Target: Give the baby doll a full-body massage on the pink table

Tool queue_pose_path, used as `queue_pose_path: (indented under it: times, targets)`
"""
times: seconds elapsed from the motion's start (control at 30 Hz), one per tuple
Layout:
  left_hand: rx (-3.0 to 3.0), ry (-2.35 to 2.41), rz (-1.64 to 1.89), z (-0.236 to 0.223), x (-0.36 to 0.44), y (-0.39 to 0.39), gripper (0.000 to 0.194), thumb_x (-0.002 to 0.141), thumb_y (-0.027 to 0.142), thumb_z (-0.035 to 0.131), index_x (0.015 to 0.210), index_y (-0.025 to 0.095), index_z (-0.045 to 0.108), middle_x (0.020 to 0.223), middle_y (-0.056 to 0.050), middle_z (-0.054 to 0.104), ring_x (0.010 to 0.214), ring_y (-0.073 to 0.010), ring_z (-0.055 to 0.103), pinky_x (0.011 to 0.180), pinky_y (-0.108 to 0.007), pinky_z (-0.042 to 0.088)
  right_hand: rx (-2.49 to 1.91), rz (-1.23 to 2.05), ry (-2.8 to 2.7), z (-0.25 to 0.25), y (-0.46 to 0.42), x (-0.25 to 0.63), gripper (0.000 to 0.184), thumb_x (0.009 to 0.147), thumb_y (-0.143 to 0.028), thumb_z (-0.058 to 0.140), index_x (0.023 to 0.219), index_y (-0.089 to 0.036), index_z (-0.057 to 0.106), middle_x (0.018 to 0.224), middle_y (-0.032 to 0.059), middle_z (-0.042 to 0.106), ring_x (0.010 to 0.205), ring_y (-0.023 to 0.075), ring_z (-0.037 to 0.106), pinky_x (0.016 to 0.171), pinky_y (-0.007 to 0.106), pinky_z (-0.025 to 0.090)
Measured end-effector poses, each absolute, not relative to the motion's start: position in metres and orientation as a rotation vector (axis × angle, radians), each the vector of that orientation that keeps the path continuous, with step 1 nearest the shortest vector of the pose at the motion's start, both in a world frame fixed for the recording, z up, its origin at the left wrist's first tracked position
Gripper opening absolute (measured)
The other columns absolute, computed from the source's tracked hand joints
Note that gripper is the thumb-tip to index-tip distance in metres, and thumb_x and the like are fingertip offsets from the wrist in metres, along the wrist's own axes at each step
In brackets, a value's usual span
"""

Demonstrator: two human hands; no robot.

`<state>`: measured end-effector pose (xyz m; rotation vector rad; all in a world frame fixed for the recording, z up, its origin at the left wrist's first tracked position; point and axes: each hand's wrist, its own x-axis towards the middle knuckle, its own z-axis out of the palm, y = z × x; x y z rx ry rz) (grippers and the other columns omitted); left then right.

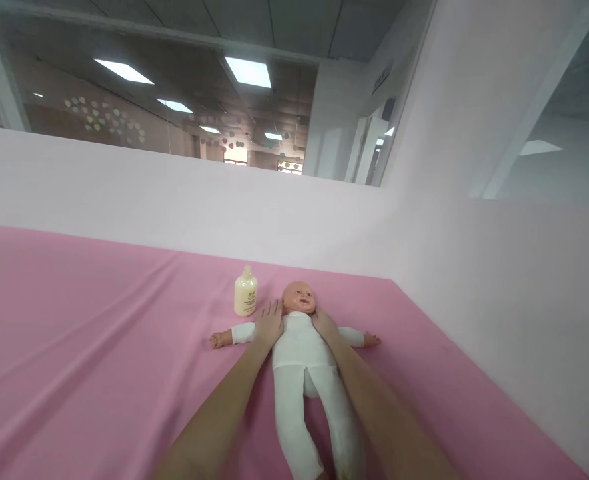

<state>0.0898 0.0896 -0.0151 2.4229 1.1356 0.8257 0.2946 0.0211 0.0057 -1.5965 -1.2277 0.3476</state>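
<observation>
A doll (294,347) with glossy head (297,292) and white cloth body lies face-up on creased pink fabric (124,347). The left hand (270,325) lies flat, fingers outstretched, on its shoulder; the right hand (325,326) touches the other; I cannot tell if it grips. A rounded, pale-yellow bottle (245,295) stands near the doll's head.

Institutional interior, training room by the look of it: baby doll (299,343) on a pink-covered surface (99,333), bottle (245,297) near it. White walls (199,203) with large glass panes (174,87); in the glass, panelled ceiling (301,23), rectangular lights (248,72) and heart-shaped decorations (99,117), more classroom or care centre than home.
</observation>
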Motion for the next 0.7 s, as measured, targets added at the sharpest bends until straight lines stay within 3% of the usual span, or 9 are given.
queue_pose_path:
  times: [0.1, 0.2, 0.4, 0.5, 0.53, 0.6, 0.7]
  targets:
    - [2.482, 0.999, 0.793, -0.025, 0.064, 0.066, 0.056, 0.091, 0.021, 0.038, 0.147, 0.016, 0.042, 0.156, -0.013, 0.036, 0.146, -0.0287, 0.028, 0.121, -0.046, 0.019, -1.671, 0.309, -1.2, 0.013, 0.023, 0.3, 0.05, 0.077, -0.033, 0.056, 0.126, -0.023, 0.062, 0.133, 0.0107, 0.061, 0.131, 0.0312, 0.05, 0.112, 0.048, 0.033]
    - [2.426, 0.896, 0.76, -0.023, 0.04, 0.039, 0.053, 0.097, 0.03, 0.031, 0.146, 0.017, 0.043, 0.156, -0.011, 0.036, 0.147, -0.0253, 0.027, 0.122, -0.045, 0.017, -1.653, 0.193, -1.224, 0.033, 0.038, 0.292, 0.061, 0.082, -0.028, 0.044, 0.142, -0.019, 0.046, 0.15, 0.0084, 0.044, 0.142, 0.0249, 0.035, 0.119, 0.046, 0.022]
    - [2.373, 0.686, 0.695, 0.017, 0.025, -0.02, 0.057, 0.097, 0.048, 0.035, 0.151, 0.028, 0.036, 0.162, -0.005, 0.02, 0.151, -0.0302, 0.007, 0.121, -0.055, 0.007, -1.357, -0.049, -1.71, 0.099, 0.088, 0.204, 0.062, 0.092, -0.027, 0.037, 0.152, -0.018, 0.03, 0.16, 0.0048, 0.026, 0.15, 0.0188, 0.014, 0.122, 0.041, 0.013]
    - [2.45, 0.457, 0.631, 0.033, 0.03, -0.045, 0.052, 0.094, 0.045, 0.044, 0.145, 0.038, 0.044, 0.159, -0.001, 0.032, 0.15, -0.0311, 0.015, 0.12, -0.057, 0.003, -1.333, -0.038, -1.915, 0.117, 0.109, 0.154, 0.066, 0.095, -0.03, 0.037, 0.156, -0.019, 0.016, 0.164, 0.0029, 0.01, 0.152, 0.0221, 0.005, 0.122, 0.045, 0.01]
    - [2.458, 0.423, 0.605, 0.035, 0.031, -0.05, 0.048, 0.092, 0.042, 0.047, 0.14, 0.041, 0.049, 0.154, -0.001, 0.04, 0.148, -0.0307, 0.021, 0.121, -0.056, 0.002, -1.351, 0.013, -1.992, 0.119, 0.115, 0.142, 0.066, 0.095, -0.032, 0.038, 0.156, -0.019, 0.017, 0.164, 0.0031, 0.01, 0.151, 0.0233, 0.007, 0.122, 0.045, 0.011]
    - [2.451, 0.426, 0.553, 0.037, 0.032, -0.054, 0.044, 0.088, 0.034, 0.05, 0.131, 0.042, 0.058, 0.143, -0.001, 0.053, 0.143, -0.0303, 0.031, 0.121, -0.056, 0.001, -1.407, 0.145, -2.116, 0.12, 0.12, 0.128, 0.064, 0.093, -0.034, 0.046, 0.153, -0.019, 0.029, 0.163, 0.0047, 0.015, 0.146, 0.0272, 0.027, 0.119, 0.044, 0.023]
    - [2.419, 0.471, 0.505, 0.035, 0.03, -0.048, 0.043, 0.083, 0.025, 0.051, 0.121, 0.039, 0.065, 0.141, -0.001, 0.055, 0.142, -0.031, 0.031, 0.119, -0.058, 0.001, -1.392, 0.302, -2.14, 0.117, 0.111, 0.13, 0.063, 0.089, -0.039, 0.053, 0.148, -0.022, 0.039, 0.161, 0.0043, 0.02, 0.135, 0.0296, 0.046, 0.11, 0.043, 0.039]
